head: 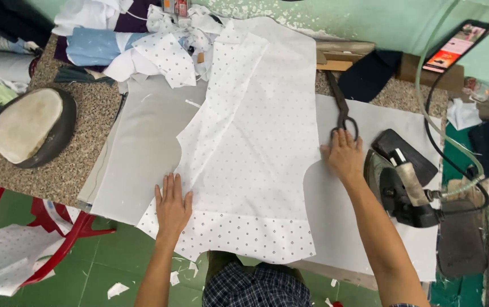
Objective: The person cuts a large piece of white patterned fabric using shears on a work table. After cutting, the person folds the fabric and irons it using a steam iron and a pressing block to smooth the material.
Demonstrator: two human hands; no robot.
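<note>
**Two hands on dotted cloth at a pressing table**

The left hand (173, 206) lies flat and open, palm down, fingers together and pointing away from the person. It presses on the near left part of a dotted cloth (256, 159), just above the cloth's darker bottom band. The right hand (344, 154) is also open and flat, fingers spread a little. It rests at the cloth's right edge, where the edge curves inward, and its fingertips touch the handle loops of the scissors (341, 108). Neither hand grips anything.

The cloth is thin white fabric printed with small dark dots. It is a cut garment panel, long and tapering away from the person, with a fold running down its left half. Its near end hangs slightly over the table edge. It lies between the two hands, spread smooth.

Under it is a plain, pale grey pad (142, 153) that covers much of the table (80, 148), whose top is speckled brown stone. The scissors are large, dark metal, blades pointing away. Just right of the right hand stands a black iron (400, 190), shiny and heavy, with a cord and a clear hose looping upward. At the far left sits an oval pressing cushion (28, 125), cream top in a dark rim. A heap of fabric pieces (136, 40), white, blue and dotted, lies at the far edge. A lit phone (457, 45) leans against the green wall. Red chair legs (57, 233) show below the table on the left.
</note>
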